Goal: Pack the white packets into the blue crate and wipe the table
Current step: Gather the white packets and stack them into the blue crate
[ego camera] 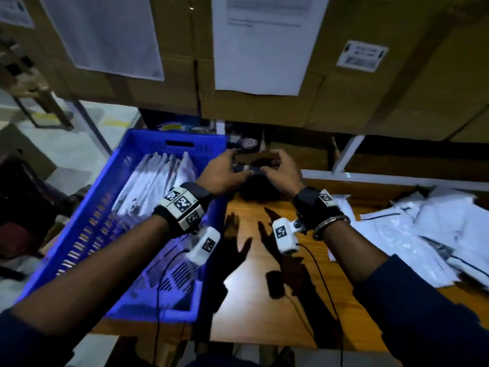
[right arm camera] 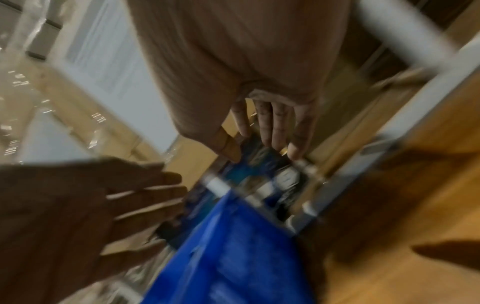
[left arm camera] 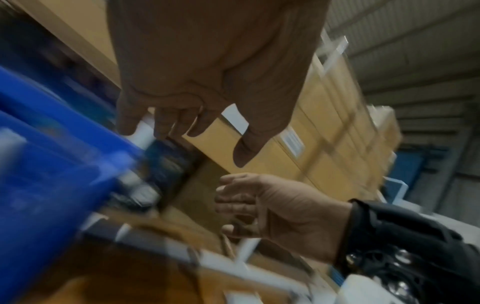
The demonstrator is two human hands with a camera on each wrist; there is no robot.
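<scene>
Head view shows the blue crate (ego camera: 87, 223) on the left part of the wooden table (ego camera: 254, 287), with a row of white packets (ego camera: 156, 178) standing on edge in its far half. More white packets (ego camera: 423, 229) lie in a loose heap on the right side of the table, well apart from the crate. Both hands are held out over the far edge of the table, just right of the crate's far corner. The left hand (ego camera: 225, 173) and the right hand (ego camera: 283, 173) are close together around something dark (ego camera: 254, 169) between them. The picture is too dim to tell what it is, or if the fingers really grip it. In both wrist views the fingers look loosely spread and hold nothing you can see, but those pictures are blurry. Big brown cardboard boxes (ego camera: 344, 88) with white paper sheets (ego camera: 262, 43) stuck on them stand behind the table.
</scene>
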